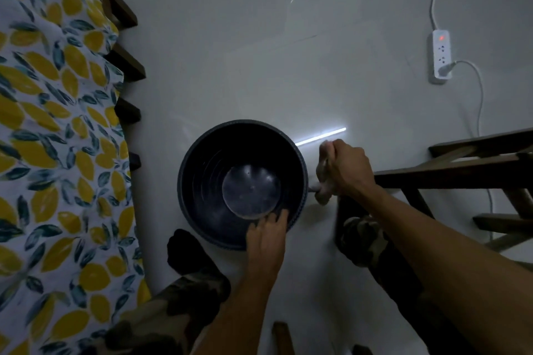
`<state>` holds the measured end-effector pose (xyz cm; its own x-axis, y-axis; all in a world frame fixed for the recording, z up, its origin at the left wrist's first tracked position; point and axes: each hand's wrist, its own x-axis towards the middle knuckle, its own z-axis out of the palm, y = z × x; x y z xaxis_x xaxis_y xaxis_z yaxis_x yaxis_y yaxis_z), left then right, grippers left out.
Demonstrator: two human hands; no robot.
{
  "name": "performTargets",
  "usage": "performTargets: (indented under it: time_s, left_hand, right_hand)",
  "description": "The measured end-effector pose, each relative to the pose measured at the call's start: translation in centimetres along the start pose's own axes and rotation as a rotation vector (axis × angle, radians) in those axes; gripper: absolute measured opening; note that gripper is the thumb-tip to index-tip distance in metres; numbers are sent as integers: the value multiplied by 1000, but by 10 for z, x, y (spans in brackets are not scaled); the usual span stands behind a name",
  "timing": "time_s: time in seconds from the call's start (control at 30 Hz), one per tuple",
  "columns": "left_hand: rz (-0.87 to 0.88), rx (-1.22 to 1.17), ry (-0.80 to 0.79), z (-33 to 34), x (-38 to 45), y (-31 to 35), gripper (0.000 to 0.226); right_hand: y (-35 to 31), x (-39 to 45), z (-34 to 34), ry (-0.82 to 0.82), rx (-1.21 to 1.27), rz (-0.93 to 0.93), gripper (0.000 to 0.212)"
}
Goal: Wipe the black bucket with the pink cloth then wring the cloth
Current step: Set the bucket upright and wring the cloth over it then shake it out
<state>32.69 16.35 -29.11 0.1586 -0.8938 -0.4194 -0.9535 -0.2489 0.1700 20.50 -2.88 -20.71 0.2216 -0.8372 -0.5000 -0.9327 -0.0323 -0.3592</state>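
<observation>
The black bucket (pixel 213 170) stands upright on the pale floor, its round bottom visible from above. My left hand (pixel 266 235) grips the bucket's near rim, fingers hooked over the edge into the inside. My right hand (pixel 346 168) is closed around the pink cloth (pixel 322 179), bunched into a pale wad, just outside the bucket's right wall. Part of the cloth sticks out above and below my fist, close to the rim.
A bed with a lemon-print sheet (pixel 52 130) runs along the left. A dark wooden stool (pixel 461 164) stands at the right. A white power strip (pixel 441 56) with cable lies on the floor far right. My legs in camouflage trousers (pixel 173 314) flank the bucket.
</observation>
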Motion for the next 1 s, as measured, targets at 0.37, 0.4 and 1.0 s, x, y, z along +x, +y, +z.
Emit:
performTargets:
  time_s: [0.37,0.4,1.0]
  left_hand:
    - [-13,-41,-136,-40,-3,0,117]
    - [-26,-35,-136,-49,-4,-3,115]
    - [-99,-280,117,-267,-86,10,69]
  right_hand:
    - [-16,-29,-14,72,103,14,28]
    - [-18,-31,-15,106,120,36,36]
    - [-114,-168,-127,271,300,-323,39]
